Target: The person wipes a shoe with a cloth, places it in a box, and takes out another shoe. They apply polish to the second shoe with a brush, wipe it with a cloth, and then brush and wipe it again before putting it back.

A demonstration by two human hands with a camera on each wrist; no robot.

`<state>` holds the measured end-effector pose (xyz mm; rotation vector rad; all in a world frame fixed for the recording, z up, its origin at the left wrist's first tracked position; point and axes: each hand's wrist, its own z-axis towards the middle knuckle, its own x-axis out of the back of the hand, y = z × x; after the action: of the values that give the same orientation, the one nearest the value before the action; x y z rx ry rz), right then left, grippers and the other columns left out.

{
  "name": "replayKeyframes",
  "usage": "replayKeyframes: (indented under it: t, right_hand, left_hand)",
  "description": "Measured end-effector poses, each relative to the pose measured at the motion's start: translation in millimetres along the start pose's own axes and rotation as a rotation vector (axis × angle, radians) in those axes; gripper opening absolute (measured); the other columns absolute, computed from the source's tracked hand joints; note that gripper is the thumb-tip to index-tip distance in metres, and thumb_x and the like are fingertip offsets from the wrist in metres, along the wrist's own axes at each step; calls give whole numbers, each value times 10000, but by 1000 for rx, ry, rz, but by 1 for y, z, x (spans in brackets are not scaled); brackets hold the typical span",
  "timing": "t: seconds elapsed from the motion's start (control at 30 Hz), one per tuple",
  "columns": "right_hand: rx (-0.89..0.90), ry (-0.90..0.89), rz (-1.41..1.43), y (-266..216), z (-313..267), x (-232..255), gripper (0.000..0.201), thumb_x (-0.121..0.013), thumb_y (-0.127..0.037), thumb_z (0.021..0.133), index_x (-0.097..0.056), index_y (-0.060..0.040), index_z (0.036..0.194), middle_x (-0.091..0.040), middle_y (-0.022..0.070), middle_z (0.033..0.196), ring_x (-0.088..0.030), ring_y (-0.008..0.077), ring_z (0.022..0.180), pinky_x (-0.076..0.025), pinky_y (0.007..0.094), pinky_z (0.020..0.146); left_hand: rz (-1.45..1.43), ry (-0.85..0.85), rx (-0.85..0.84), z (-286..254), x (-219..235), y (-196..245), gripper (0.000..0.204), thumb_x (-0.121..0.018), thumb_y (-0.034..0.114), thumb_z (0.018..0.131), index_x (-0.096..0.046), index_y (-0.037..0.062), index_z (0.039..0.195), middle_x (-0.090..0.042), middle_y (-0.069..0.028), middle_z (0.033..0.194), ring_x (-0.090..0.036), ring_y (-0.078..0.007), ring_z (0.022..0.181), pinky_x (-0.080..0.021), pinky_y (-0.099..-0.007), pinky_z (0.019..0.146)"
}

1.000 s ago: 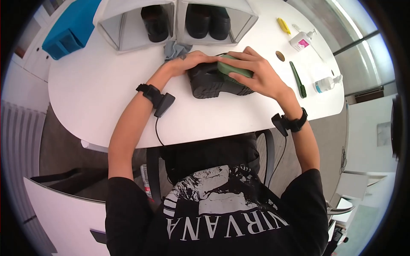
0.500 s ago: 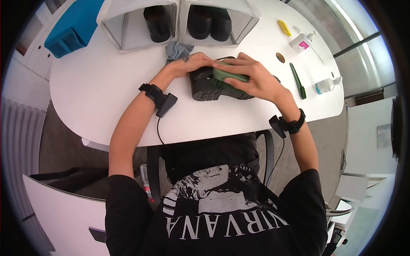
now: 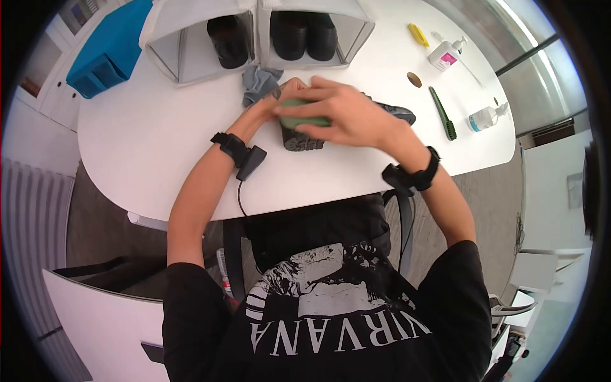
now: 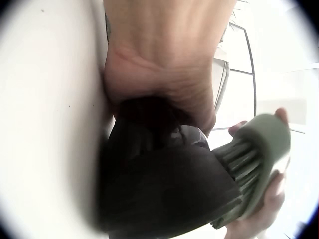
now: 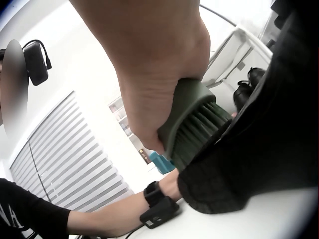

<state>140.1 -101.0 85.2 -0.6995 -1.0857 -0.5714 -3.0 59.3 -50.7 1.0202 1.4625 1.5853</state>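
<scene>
While right grip pinches green brush, left grip's closure on black shoe can't tell; shoe's probably stiff, slick: hold heel, toward counter's front edge

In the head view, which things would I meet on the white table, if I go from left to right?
Blue object → grey-blue cloth → green brush in the right hand → yellow object → white bottle with pink label → clear bottle with blue label.
</scene>
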Motion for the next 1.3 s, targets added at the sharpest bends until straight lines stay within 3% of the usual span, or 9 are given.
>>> replayKeyframes:
  t: [0.07,0.33,0.47,0.6,0.73,0.83,1.1,1.23,1.3]
  right_hand:
    - [-144,-45,4,8,-15,7,495,-764,-231,924,-738,-232,1418,-714,61,1394,-556,267,903,-578,394,856]
    - [53,91,-85,-6,27,-40,401,-758,-248,923,-775,-191,1319,-749,98,1256,-656,288,1107,-576,409,959]
    - [70,124,-157,7,1,-16,411,-762,-239,919,-769,-180,1326,-735,117,1240,-643,297,1092,-566,403,966]
    - [-195,94,-199,35,-67,40,417,-751,-227,927,-759,-156,1338,-745,104,1170,-625,302,1049,-577,423,928]
    - [-533,105,-265,56,-146,70,446,-739,-258,964,-738,-215,1408,-749,85,1323,-605,273,1040,-566,413,957]
    - [-560,166,-168,65,-161,66,441,-740,-263,967,-740,-210,1405,-748,69,1334,-602,264,1038,-560,399,956]
    - [-458,116,-77,19,-84,49,403,-721,-251,988,-748,-189,1385,-757,65,1294,-602,275,1013,-560,391,943]
    - [-586,323,7,33,-123,57,437,-708,-317,1018,-718,-161,1427,-762,97,1273,-633,249,1026,-572,386,927]
    - [-950,537,301,49,-160,55,530,-657,-423,1058,-682,-75,1457,-775,175,1169,-716,189,959,-568,343,911]
  left_hand:
    - [-45,-37,26,13,3,-12,265,-627,246,1031,-747,51,898,-677,49,893,-583,-53,823,-505,-267,717]
    - [-174,79,-2,2,-2,-13,296,-677,293,1007,-765,35,892,-712,11,866,-614,-69,765,-502,-252,684]
    - [-150,36,52,10,-1,-11,329,-699,319,1005,-786,17,911,-730,-7,857,-635,-76,744,-501,-245,674]
    - [-144,-48,144,18,-3,0,365,-726,347,1003,-806,4,910,-743,-22,837,-644,-79,707,-497,-241,651]
    - [-169,-65,207,14,-4,14,391,-766,360,995,-808,8,829,-741,-32,779,-623,-69,628,-475,-246,584]
    - [-177,-47,213,14,-4,15,382,-762,353,999,-810,5,848,-746,-34,792,-632,-71,634,-478,-244,584]
    - [-184,-59,221,11,-5,20,390,-742,337,1025,-804,-23,891,-749,-36,816,-651,-81,648,-496,-235,592]
    - [166,0,152,15,-3,22,450,-721,390,1045,-786,-26,886,-736,-2,792,-629,-55,720,-496,-232,669]
    - [530,26,130,13,4,47,444,-706,397,1052,-776,-12,894,-729,-5,787,-637,-63,753,-507,-244,702]
